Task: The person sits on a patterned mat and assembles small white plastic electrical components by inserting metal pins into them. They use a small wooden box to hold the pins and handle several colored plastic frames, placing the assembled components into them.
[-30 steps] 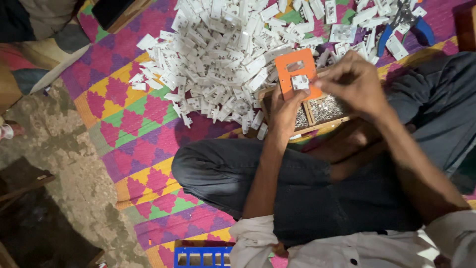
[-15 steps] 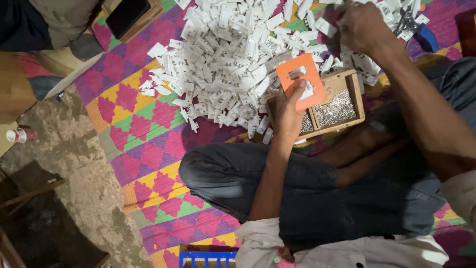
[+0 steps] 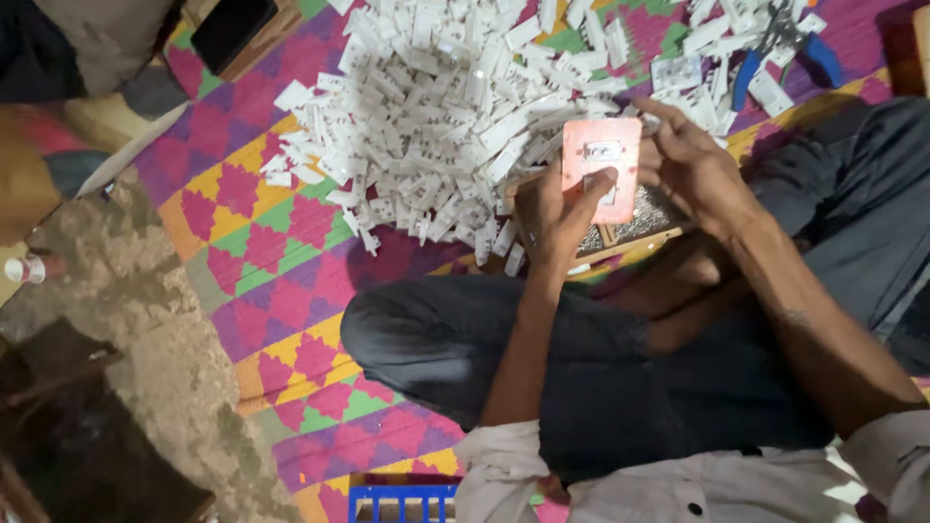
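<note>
Left hand grasps orange plate above wooden tray; right hand touches plate edge, grip unclear; white parts pile beside.

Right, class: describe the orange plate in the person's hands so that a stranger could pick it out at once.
Start at the big heap of white plastic parts on the patterned mat. At its lower right edge, above the crossed legs, the left hand holds up a flat rectangular orange plate, with the right hand beside it. It is the only orange piece among white ones.
</note>
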